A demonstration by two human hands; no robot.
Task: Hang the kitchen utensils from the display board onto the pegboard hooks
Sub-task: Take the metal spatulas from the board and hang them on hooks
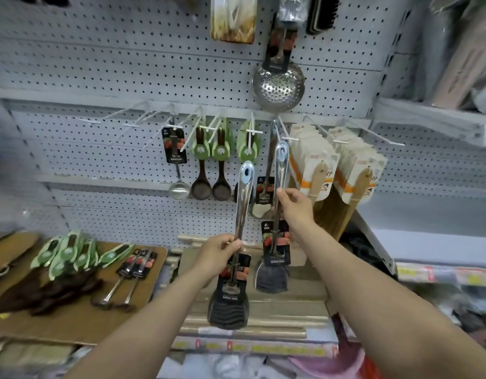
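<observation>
My left hand (219,250) grips the shaft of a steel spatula (243,209) held upright, its slotted blade hanging below and its handle hole at the top. My right hand (295,207) pinches a second steel spatula (279,176), whose handle hole sits right at the tip of a white pegboard hook (287,136). Both spatulas carry dark label cards. On the brown display board (143,291) at the lower left lie green-carded dark spoons (69,258) and steel ladles (130,274).
Hanging on the grey pegboard (99,64) are a steel ladle (178,170), dark spoons (211,170), a skimmer (277,83) and carded wooden spatulas (318,170). Several bare hooks (132,119) stick out at the left. Wooden rods (263,321) lie on the shelf below.
</observation>
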